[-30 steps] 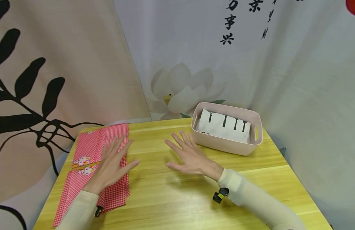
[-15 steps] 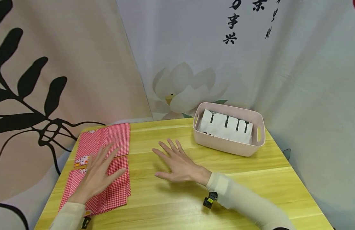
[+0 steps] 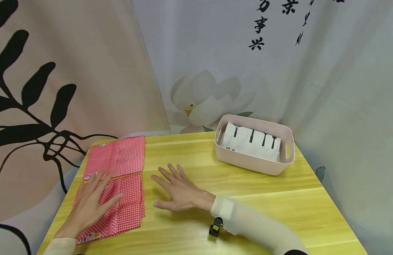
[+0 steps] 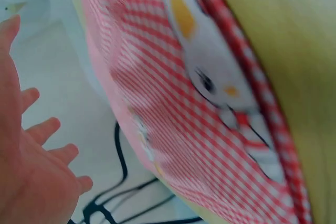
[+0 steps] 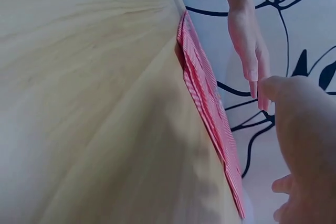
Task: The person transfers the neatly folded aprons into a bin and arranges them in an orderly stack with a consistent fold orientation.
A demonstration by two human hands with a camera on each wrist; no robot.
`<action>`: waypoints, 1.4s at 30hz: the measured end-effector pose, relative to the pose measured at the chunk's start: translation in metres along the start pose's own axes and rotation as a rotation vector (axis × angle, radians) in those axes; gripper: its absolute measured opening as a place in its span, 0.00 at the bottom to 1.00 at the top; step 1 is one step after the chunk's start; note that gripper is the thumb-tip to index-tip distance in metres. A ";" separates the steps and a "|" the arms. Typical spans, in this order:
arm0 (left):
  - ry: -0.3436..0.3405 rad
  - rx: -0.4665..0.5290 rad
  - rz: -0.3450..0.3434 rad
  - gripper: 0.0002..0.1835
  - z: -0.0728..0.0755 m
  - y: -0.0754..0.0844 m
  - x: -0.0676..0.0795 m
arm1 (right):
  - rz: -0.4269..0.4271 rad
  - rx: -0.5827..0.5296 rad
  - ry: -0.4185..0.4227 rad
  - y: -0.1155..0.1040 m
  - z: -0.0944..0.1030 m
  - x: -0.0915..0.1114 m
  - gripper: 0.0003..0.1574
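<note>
Two folded red-and-white gingham cloths are laid flat at the left of a yellow wood-grain table. Far gingham cloth is set toward the back edge; near gingham cloth is placed just in front of it, with a narrow strip of wood seen between them. White rabbit print is carried on the gingham close to a hem, as seen from the left wrist.

Left hand is held back upward above the near gingham cloth, fingers extended and thumb spread; nothing is grasped, and a gap between hand and fabric is shown in the wrist views. Right hand is likewise released, fingers fanned, held over the wood just right of the cloths; a shadow is cast beneath it. Cream sleeve is worn on the right arm, with a black device strapped near the cuff.

Pale pink basket, pierced by a handle slot at each end, is stood toward the far right of the table, well apart from the left hand. White cloth, printed with black utensil shapes, is held inside. Behind, a pale curtain is hung, marked with black leaves at left and a lotus at centre
</note>
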State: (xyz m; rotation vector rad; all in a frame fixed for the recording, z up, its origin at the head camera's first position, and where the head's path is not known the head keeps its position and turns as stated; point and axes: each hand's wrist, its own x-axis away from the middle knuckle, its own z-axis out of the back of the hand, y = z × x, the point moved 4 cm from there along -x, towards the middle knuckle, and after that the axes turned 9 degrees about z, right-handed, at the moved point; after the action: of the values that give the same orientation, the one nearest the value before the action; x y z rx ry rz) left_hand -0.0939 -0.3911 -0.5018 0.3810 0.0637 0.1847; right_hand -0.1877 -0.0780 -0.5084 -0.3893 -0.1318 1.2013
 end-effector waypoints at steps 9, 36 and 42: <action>0.006 -0.001 0.024 0.55 0.005 -0.034 0.007 | 0.006 0.006 -0.048 -0.012 -0.015 -0.024 0.57; -0.187 -0.065 0.231 0.66 0.000 -0.095 0.000 | -0.065 -0.018 -0.104 -0.034 -0.050 -0.084 0.63; -0.253 -0.063 0.283 0.68 -0.007 -0.104 0.001 | -0.086 -0.039 -0.121 -0.035 -0.057 -0.090 0.64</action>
State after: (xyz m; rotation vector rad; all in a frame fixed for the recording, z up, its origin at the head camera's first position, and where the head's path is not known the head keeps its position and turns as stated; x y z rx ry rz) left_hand -0.0762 -0.4834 -0.5478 0.3468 -0.2458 0.4154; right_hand -0.1723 -0.1844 -0.5389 -0.3412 -0.2741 1.1390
